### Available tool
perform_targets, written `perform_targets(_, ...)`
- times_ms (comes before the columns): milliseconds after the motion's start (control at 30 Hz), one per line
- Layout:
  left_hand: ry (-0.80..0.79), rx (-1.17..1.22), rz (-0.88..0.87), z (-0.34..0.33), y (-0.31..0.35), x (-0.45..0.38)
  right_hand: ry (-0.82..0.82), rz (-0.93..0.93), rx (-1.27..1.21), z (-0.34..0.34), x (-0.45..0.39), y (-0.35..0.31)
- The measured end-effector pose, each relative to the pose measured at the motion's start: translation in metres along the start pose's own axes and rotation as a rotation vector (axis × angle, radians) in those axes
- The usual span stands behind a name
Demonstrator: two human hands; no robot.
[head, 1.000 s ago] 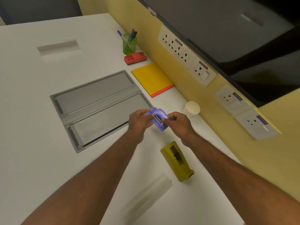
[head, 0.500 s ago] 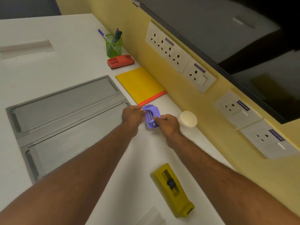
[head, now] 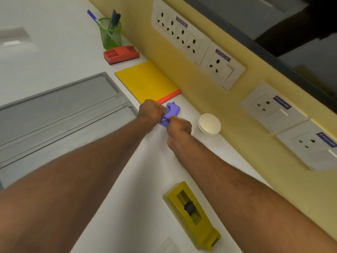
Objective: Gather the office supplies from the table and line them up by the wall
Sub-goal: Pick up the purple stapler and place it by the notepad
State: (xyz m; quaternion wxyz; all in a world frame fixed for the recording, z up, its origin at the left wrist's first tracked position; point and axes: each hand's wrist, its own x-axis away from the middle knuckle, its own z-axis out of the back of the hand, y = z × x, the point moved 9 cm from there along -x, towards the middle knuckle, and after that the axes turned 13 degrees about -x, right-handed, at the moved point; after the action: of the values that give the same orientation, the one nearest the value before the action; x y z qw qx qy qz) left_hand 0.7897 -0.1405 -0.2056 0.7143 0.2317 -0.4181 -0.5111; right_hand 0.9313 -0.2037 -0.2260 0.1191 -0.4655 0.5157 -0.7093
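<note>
Small purple plastic stapler pinched btwn left hand & right hand, held low over smooth white surface, long axis angled twd yellow wall, just beside flat yellow notepad, white bowl near

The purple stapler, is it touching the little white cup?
Apart. The head view shows bare white table between the purple stapler, held by both hands, and the white cup beside the wall.
</note>
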Motion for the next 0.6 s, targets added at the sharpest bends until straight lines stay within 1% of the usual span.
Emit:
perform_targets(133,-0.015,-0.021,-0.091,-0.001,0.008,-0.003,0.046,-0.115,-0.11,-0.004,-0.002,0.008)
perform_targets(367,0.016,-0.202,-0.247,-0.005,0.02,-0.006,-0.008,-0.075,-0.188,-0.01,-0.002,0.012)
perform_targets(467,0.092,-0.239,-0.251,0.0,0.019,-0.005,-0.044,-0.059,-0.233,-0.011,-0.001,0.011)
perform_targets(600,0.163,-0.225,-0.221,0.001,0.019,-0.003,-0.068,-0.056,-0.252,-0.01,0.0,0.008)
